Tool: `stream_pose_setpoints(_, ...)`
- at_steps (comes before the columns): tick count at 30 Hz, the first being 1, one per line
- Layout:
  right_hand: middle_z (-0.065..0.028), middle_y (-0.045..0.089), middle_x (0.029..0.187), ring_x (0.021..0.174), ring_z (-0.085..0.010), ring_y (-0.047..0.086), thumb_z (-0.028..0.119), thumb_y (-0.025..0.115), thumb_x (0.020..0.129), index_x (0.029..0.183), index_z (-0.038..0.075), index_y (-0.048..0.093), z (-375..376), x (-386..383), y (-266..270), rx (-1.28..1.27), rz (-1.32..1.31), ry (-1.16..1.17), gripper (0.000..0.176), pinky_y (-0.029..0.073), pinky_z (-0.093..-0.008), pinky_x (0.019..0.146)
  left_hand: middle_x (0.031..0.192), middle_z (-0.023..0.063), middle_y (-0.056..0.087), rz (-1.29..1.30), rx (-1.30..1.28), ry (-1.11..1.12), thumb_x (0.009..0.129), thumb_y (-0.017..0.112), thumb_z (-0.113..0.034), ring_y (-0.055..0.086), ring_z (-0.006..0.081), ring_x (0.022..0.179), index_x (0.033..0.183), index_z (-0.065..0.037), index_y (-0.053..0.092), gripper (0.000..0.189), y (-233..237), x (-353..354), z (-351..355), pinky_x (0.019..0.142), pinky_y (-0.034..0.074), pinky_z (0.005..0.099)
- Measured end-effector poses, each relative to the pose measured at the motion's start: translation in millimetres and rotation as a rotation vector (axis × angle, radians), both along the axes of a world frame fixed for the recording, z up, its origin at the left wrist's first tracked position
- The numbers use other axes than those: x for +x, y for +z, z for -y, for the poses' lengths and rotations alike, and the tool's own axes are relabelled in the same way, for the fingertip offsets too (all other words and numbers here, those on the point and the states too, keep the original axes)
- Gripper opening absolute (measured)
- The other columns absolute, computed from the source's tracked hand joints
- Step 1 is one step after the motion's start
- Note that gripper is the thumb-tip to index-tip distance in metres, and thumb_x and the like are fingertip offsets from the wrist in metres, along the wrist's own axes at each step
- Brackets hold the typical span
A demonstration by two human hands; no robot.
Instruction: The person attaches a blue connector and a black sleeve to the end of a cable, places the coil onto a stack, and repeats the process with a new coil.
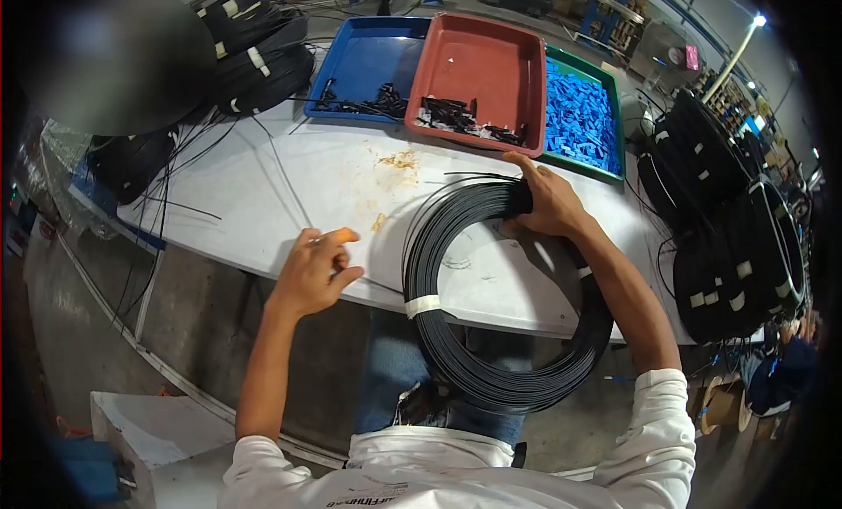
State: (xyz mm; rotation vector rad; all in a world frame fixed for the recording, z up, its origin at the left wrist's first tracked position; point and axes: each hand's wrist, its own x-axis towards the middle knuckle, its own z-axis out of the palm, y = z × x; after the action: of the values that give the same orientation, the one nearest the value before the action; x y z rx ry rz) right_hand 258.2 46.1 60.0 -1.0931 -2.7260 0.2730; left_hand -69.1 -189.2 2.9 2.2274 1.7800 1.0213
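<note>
A large coil of black cable, bound with white tape, rests partly on the white table and hangs over its front edge. My right hand is wrapped round the coil's upper right part, its thumb and index finger spread at the rim. To the left of the coil is my left hand, above the table's front edge, fingers bent but apart and holding nothing. Something orange covers the tip of its index finger. Loose cable ends stick out at the top of the coil.
Behind stand a blue tray and a red tray with black pieces, and a green tray of blue pieces. More black coils lie at the left and right. A blurred round object covers the upper left.
</note>
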Motion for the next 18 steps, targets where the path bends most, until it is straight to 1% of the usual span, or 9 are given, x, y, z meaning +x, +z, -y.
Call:
stream_pose_setpoints(1,-0.0191,0.065,0.102,0.101,-0.04,0.062,0.023,0.09,0.057,0.144,0.017,0.036,-5.4,2.0,-3.6,-0.003,-0.003,-0.008,0.102,0.049,-0.046,0.088,0.076,0.0043,0.06,-0.003,-0.003,-0.008,0.084,0.075,-0.023,0.059,0.0249,0.075,0.115,-0.01,0.06,0.037,-1.3,-7.9,1.6,0.082,0.042,0.0414)
stream_pose_setpoints(3,-0.0202,0.066,0.099,0.099,-0.0403,0.064,0.026,0.088,0.059,0.137,0.014,0.041,-16.1,4.7,-14.2,0.049,-0.042,0.094,0.092,0.05,-0.0471,0.087,0.073,0.0053,0.059,-0.059,0.031,0.165,0.085,0.073,-0.019,0.054,0.027,0.076,0.1,-0.007,0.062,0.022,-5.4,-25.8,9.5,0.075,0.042,0.0383)
stream_pose_setpoints(5,-0.0204,0.066,0.098,0.098,-0.0405,0.064,0.026,0.088,0.061,0.133,0.013,0.045,-17.5,3.9,-11.2,0.035,-0.065,0.106,0.085,0.05,-0.0471,0.086,0.069,0.0066,0.058,0.171,0.155,0.121,0.081,0.066,-0.008,0.051,0.0281,0.076,0.091,-0.004,0.061,0.011,-20.8,-59.6,18.0,0.072,0.042,0.0362)
stream_pose_setpoints(7,-0.0204,0.066,0.096,0.096,-0.0408,0.065,0.026,0.088,0.061,0.131,0.012,0.045,-20.9,5.9,-12.7,0.039,-0.065,0.156,0.083,0.05,-0.0471,0.084,0.068,0.0077,0.058,-0.014,0.101,0.186,0.077,0.058,-0.004,0.05,0.0285,0.075,0.099,-0.002,0.06,0.023,-8.4,-96.5,35.8,0.072,0.042,0.0377)
stream_pose_setpoints(9,-0.02,0.067,0.094,0.094,-0.0407,0.065,0.026,0.089,0.062,0.129,0.011,0.046,-19.6,5.6,-9.5,0.039,-0.047,0.151,0.081,0.05,-0.0471,0.082,0.068,0.0085,0.059,0.051,-0.115,0.221,0.073,0.056,-0.006,0.054,0.0259,0.075,0.11,0.0,0.058,0.038,23.2,-98.0,53.7,0.075,0.044,0.0373)
stream_pose_setpoints(10,-0.0199,0.067,0.093,0.094,-0.0405,0.065,0.026,0.089,0.061,0.128,0.01,0.046,-18.2,4.9,-6.7,0.023,-0.032,0.147,0.081,0.049,-0.0473,0.081,0.068,0.0091,0.059,0.157,-0.181,0.158,0.077,0.061,-0.014,0.058,0.0227,0.074,0.119,0.0,0.056,0.044,28.6,-103.3,57.4,0.078,0.047,0.0353)
stream_pose_setpoints(13,-0.0197,0.067,0.094,0.093,-0.0401,0.065,0.027,0.09,0.06,0.126,0.009,0.049,-20.5,1.0,-3.9,0.0,-0.015,0.167,0.08,0.049,-0.0474,0.081,0.068,0.0082,0.061,0.318,-0.282,0.216,0.082,0.064,-0.019,0.062,0.0214,0.076,0.122,-0.001,0.057,0.044,48.7,-94.4,63.5,0.079,0.049,0.0331)
stream_pose_setpoints(15,-0.0197,0.068,0.094,0.093,-0.04,0.065,0.028,0.091,0.058,0.124,0.009,0.051,-23.8,-0.9,-3.5,-0.011,-0.013,0.183,0.079,0.049,-0.0473,0.082,0.074,0.0084,0.065,0.264,-0.419,0.243,0.085,0.069,-0.025,0.066,0.0228,0.083,0.125,-0.003,0.056,0.047,68.0,-75.9,48.5,0.081,0.05,0.0352)
stream_pose_setpoints(18,-0.0194,0.068,0.089,0.092,-0.0388,0.065,0.024,0.093,0.051,0.116,0.006,0.056,-23.4,-8.0,-1.5,-0.034,-0.049,0.172,0.076,0.049,-0.0448,0.08,0.107,0.0144,0.065,0.212,-0.224,0.083,0.083,0.076,-0.023,0.063,0.0265,0.108,0.133,-0.004,0.05,0.06,71.2,-13.5,8.2,0.097,0.046,0.039)
